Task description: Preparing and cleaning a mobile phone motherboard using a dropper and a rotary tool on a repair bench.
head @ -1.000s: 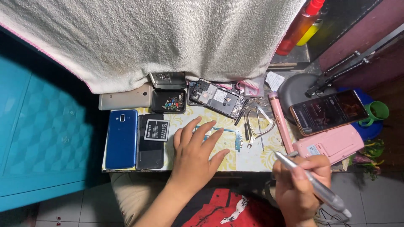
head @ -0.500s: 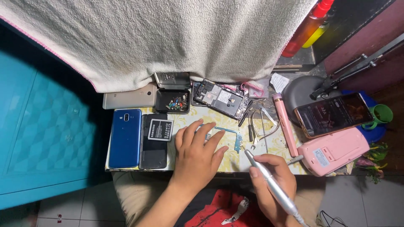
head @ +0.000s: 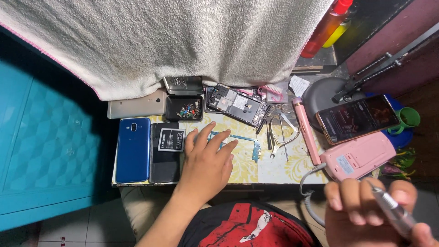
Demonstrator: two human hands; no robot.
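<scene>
My left hand [head: 208, 160] lies flat on the small table, fingers spread, pressing on a thin blue circuit board [head: 247, 142] that sticks out to the right of the fingertips. My right hand [head: 372, 210] is low at the bottom right, off the table's front edge, gripping a slim metal pen-shaped tool [head: 393, 212] with a grey cord [head: 307, 192] running from it to a pink box [head: 359, 155]. An opened phone body [head: 238, 104] lies just beyond my left hand.
A blue phone [head: 132, 148], a black phone with a loose battery [head: 171, 139] and a small parts tray [head: 184, 108] sit at left. Tweezers and pliers [head: 279, 132], a pink stick tool [head: 306, 130] and a lit phone [head: 356, 118] lie right. A white towel [head: 183, 41] overhangs the back.
My right hand with the pen tool moved right and down, away from the table's front edge. My left hand stayed flat on the board.
</scene>
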